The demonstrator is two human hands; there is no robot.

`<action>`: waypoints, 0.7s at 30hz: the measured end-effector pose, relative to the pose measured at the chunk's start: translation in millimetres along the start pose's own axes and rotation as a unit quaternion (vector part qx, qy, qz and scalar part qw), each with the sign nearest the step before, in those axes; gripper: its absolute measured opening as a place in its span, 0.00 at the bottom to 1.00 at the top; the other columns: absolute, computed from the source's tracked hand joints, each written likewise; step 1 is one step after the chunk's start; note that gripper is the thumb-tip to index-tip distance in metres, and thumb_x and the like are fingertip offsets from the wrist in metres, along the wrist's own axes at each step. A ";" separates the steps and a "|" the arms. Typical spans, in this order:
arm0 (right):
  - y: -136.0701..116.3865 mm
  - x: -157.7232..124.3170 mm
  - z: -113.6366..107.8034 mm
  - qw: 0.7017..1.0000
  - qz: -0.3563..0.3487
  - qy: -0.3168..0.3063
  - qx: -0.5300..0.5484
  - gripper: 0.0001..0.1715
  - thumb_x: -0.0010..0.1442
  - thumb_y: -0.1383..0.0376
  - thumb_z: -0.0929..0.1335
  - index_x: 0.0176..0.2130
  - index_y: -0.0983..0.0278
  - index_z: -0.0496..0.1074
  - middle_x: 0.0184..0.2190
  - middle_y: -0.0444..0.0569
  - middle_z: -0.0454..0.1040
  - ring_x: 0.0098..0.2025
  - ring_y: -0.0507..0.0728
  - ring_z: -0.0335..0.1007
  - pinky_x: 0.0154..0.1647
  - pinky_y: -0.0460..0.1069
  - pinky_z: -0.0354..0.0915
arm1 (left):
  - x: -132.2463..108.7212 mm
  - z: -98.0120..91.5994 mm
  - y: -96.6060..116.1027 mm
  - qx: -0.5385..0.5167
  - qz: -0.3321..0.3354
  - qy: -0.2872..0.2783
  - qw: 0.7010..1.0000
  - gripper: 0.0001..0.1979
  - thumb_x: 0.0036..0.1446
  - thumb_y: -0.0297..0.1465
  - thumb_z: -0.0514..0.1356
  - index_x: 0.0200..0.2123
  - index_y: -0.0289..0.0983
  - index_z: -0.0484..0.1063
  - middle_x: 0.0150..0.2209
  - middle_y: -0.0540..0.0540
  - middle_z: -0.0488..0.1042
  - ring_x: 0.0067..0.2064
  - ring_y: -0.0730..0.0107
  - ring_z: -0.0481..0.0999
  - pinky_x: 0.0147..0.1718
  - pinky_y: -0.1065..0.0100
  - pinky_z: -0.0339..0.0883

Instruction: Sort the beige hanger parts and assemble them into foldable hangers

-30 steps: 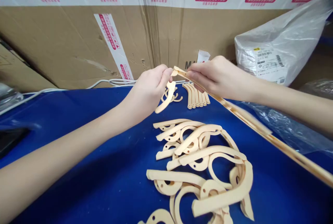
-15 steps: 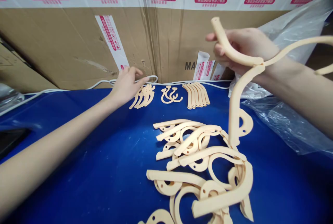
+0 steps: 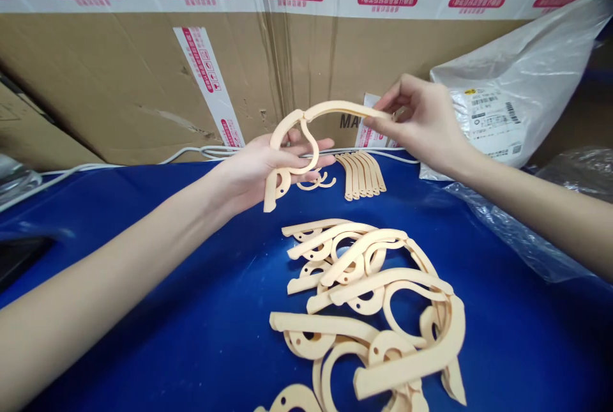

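Note:
Between my two hands, above the back of the table, is a beige folding clothes hanger [image 3: 338, 107] with jointed curved arms and a hook. My left hand [image 3: 253, 166] supports its left part, thumb across it and fingers stretched out behind. With thumb and fingers, my right hand [image 3: 424, 115] pinches the tip of the right arm. Below lies a pile of similar beige hangers [image 3: 390, 279], some overlapping. Behind my left fingers a few loose hooks [image 3: 313, 186] show in part. A neat row of curved hanger arms [image 3: 361, 175] sits to their right.
A large cardboard box [image 3: 134, 86] with printed tape stands along the back of the blue table [image 3: 191, 322]. A white cable [image 3: 182, 155] runs at its foot. On the right are a labelled plastic bag [image 3: 527, 73] and clear film [image 3: 531, 227]. A dark object [image 3: 23, 259] lies at left.
The hanger has swung from the right toward the middle, and my left hand has taken hold of its left part. My right hand has moved lower and now pinches one arm's tip.

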State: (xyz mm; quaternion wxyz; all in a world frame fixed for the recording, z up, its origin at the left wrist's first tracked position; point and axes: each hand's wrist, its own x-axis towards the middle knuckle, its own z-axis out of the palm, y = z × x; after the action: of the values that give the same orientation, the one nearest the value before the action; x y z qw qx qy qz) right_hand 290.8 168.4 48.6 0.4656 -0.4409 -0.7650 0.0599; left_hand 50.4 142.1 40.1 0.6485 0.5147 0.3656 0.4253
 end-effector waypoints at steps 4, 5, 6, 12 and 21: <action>-10.0 -9.6 5.2 0.955 -0.086 -0.055 -0.279 0.17 0.66 0.53 0.63 0.45 0.62 0.72 0.29 0.50 0.77 0.30 0.58 0.71 0.30 0.50 0.57 | -3.8 13.6 4.4 -0.001 -0.058 0.002 0.998 0.15 0.49 0.15 0.58 0.40 0.33 0.74 0.37 0.44 0.77 0.34 0.71 0.78 0.27 0.74 0.72; -13.8 -11.9 8.0 0.940 -0.094 -0.064 -0.322 0.19 0.67 0.54 0.61 0.47 0.63 0.71 0.27 0.50 0.76 0.29 0.58 0.71 0.28 0.50 0.55 | -3.9 17.3 5.7 -0.012 -0.067 -0.011 0.998 0.12 0.51 0.17 0.56 0.38 0.32 0.74 0.33 0.44 0.75 0.30 0.73 0.76 0.24 0.75 0.69; -17.6 -13.9 10.9 0.929 -0.095 -0.074 -0.351 0.20 0.68 0.55 0.59 0.48 0.64 0.71 0.25 0.50 0.74 0.27 0.58 0.70 0.27 0.49 0.52 | -3.5 20.3 6.9 -0.024 -0.072 -0.026 0.997 0.10 0.52 0.19 0.55 0.36 0.31 0.74 0.30 0.45 0.72 0.28 0.74 0.73 0.21 0.76 0.66; -21.9 -15.1 13.9 0.961 0.026 -0.173 -0.213 0.21 0.69 0.57 0.57 0.39 0.64 0.73 0.18 0.44 0.64 0.21 0.54 0.62 0.23 0.49 0.52 | 6.5 22.0 5.0 0.127 -0.071 0.001 0.989 0.05 0.53 0.23 0.57 0.26 0.35 0.66 0.24 0.49 0.64 0.23 0.77 0.64 0.18 0.77 0.55; 53.0 -5.7 -2.3 0.915 0.210 -0.191 -0.286 0.22 0.57 0.56 0.69 0.17 0.60 0.64 0.08 0.44 0.59 0.16 0.56 0.62 0.25 0.54 0.63 | 24.7 24.4 -16.3 0.184 -0.082 -0.024 0.979 0.09 0.45 0.23 0.58 0.33 0.35 0.72 0.38 0.40 0.76 0.34 0.63 0.77 0.29 0.66 0.70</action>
State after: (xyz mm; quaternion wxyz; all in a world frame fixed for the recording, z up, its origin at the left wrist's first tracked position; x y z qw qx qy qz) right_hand 326.3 195.5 19.4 0.1417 -0.6856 -0.7139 0.0181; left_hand 84.7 154.6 28.2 0.5836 0.6036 0.4631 0.2839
